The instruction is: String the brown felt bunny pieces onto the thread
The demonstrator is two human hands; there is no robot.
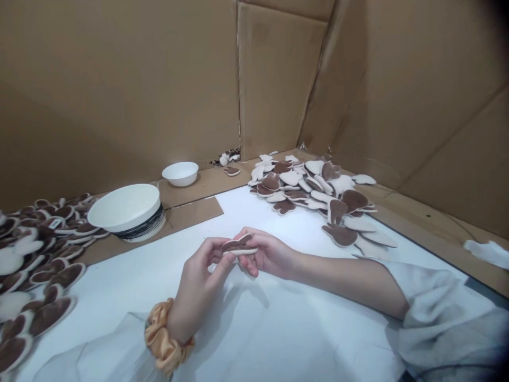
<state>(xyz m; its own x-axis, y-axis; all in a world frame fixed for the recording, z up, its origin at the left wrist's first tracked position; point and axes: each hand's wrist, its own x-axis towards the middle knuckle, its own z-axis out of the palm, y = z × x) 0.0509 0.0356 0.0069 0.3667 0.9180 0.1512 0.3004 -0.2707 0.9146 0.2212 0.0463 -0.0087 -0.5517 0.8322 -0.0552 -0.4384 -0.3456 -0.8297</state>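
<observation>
Between both hands, above the white tabletop (pixel 302 313), is a small brown-and-white plush rabbit-head piece (pixel 239 245), tilted so its edge faces me. My left hand (pixel 207 270), with an orange scrunchie (pixel 165 334) at the wrist, pinches its left end between thumb and fingers. My right hand (pixel 270 252) grips the right end, fingers curled beneath. Whether it is one folded piece or two layers is hard to tell. To the right lies a heap of similar rabbit-shaped pieces (pixel 340 234), some brown side up, some white.
More rabbit pieces (pixel 51 315) pile along the left edge. White bowls, a larger stack (pixel 125 207) wound with black thread and a smaller bowl (pixel 180 173), stand at the back left. Cardboard walls (pixel 119 79) enclose the back and right. A white scrap (pixel 487 253) lies far right.
</observation>
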